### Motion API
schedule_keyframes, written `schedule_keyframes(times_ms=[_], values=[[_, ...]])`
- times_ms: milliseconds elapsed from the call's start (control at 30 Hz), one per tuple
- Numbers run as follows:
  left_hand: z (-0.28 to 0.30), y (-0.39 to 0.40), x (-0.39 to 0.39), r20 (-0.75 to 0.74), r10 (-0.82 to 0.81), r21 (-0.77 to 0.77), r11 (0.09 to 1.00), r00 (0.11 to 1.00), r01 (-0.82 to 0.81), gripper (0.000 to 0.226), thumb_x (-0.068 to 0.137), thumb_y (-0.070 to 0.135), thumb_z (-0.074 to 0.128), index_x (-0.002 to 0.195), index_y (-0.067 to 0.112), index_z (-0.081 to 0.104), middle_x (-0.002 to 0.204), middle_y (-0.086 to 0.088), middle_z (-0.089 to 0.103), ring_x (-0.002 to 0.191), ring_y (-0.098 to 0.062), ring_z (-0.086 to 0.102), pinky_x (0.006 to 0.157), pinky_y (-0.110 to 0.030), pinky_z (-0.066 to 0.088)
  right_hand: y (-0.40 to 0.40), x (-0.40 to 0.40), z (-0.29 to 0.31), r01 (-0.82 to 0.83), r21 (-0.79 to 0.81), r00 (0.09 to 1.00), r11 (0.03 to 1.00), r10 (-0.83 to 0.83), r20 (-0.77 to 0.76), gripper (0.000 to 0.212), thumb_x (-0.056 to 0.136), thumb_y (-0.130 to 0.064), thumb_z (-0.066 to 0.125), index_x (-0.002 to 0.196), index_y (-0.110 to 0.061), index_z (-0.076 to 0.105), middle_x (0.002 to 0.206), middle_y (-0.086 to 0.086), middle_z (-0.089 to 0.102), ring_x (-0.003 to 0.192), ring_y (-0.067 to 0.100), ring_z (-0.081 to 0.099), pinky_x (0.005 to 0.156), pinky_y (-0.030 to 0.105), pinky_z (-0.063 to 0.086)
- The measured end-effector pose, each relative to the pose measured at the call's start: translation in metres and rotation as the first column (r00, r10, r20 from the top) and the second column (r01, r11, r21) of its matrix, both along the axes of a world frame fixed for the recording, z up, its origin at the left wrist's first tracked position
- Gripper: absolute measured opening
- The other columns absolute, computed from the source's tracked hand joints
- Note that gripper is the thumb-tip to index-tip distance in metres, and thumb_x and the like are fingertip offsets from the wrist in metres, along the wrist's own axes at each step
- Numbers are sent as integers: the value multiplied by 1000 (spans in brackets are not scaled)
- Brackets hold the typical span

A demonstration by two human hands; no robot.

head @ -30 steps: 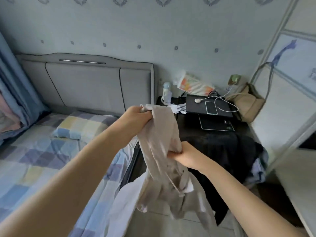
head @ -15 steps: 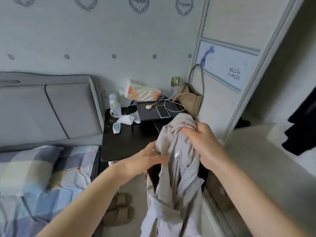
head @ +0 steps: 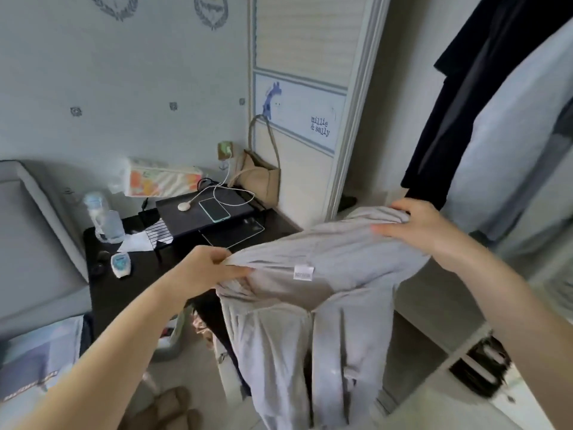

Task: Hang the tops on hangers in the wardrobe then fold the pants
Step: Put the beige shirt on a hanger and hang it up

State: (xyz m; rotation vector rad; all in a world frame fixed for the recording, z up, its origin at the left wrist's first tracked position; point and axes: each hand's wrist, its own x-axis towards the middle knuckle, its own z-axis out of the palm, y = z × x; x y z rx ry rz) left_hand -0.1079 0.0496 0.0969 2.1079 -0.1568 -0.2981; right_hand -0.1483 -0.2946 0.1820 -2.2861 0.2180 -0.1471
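Observation:
A light grey top with a small white label hangs stretched between both hands, its front and sleeves drooping toward the floor. My left hand pinches one shoulder of it above the black bedside table. My right hand grips the other shoulder in front of the open wardrobe. Inside the wardrobe a dark garment and a pale blue garment hang at the right. No hanger shows in either hand.
The black bedside table carries a phone, cables, a tissue pack, a bottle and a cup. A beige bag hangs by the wardrobe door. Grey headboard and checked bedding lie left; slippers sit on the floor below.
My view swung right from the bed to the wardrobe. The bunched grey top has been spread open; my left hand took one shoulder and my right hand moved right with the other.

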Motion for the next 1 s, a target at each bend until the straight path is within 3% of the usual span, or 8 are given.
schedule_keyframes(times_ms=[133,200,333,500,600,800,900,1000], values=[[26,-10,0,43,125,-325,940,991,-105,10,87,17,71,79,12,74,75,0,72,69,-13,65,60,-13,46,-11,-8,-26,0,-178,991,984,-24,-133,36,80,-44,71,81,-12,56,77,0,56,73,15,53,57,25,33],[38,-25,-6,-10,160,-448,882,987,-148,13,91,16,65,88,11,76,86,-4,76,75,-13,70,65,-17,49,-7,-16,-38,-8,-362,973,932,-76,-217,38,83,-51,63,79,-15,53,86,3,53,74,16,53,57,27,34],[61,-55,-23,-77,110,-541,830,991,-134,22,92,13,60,101,-4,70,98,-20,72,91,-35,69,87,-44,51,23,-34,-54,18,-512,982,859,-110,-150,51,85,-62,50,122,-27,54,129,2,39,120,27,37,94,39,41],[84,-86,-36,28,-59,-482,874,998,65,29,90,10,58,101,-16,56,92,-29,63,87,-30,60,84,-42,47,93,-49,-70,-221,-135,975,966,213,-69,38,71,-65,56,95,-37,52,88,-19,59,79,-2,59,63,14,44],[95,-86,-35,62,-69,-434,897,996,89,26,89,12,60,104,-9,61,102,-32,65,91,-33,66,96,-52,49,93,-42,-92,-12,-234,999,972,4,-33,22,86,-47,55,89,-25,54,81,-3,61,75,20,61,65,31,49],[90,-38,-3,171,-44,-174,982,984,74,29,77,14,79,96,-2,66,103,-30,64,96,-43,63,92,-53,50,41,-53,-67,194,-197,981,961,-191,33,40,89,-33,62,56,-19,44,53,-6,46,57,18,46,49,26,32],[73,-33,12,142,-109,37,994,984,105,28,73,30,83,84,8,68,84,-16,68,71,-22,63,63,-30,46,23,-60,-34,166,259,986,951,-162,-38,4,85,-22,69,81,-23,68,77,-3,68,74,15,67,60,25,52],[56,-37,26,110,-179,229,962,978,151,43,77,46,77,70,8,60,60,-8,60,56,-16,55,54,-26,36,12,-64,-6,129,570,991,811,-93,-93,21,84,-10,70,104,-17,70,105,6,70,97,23,68,85,36,56]])
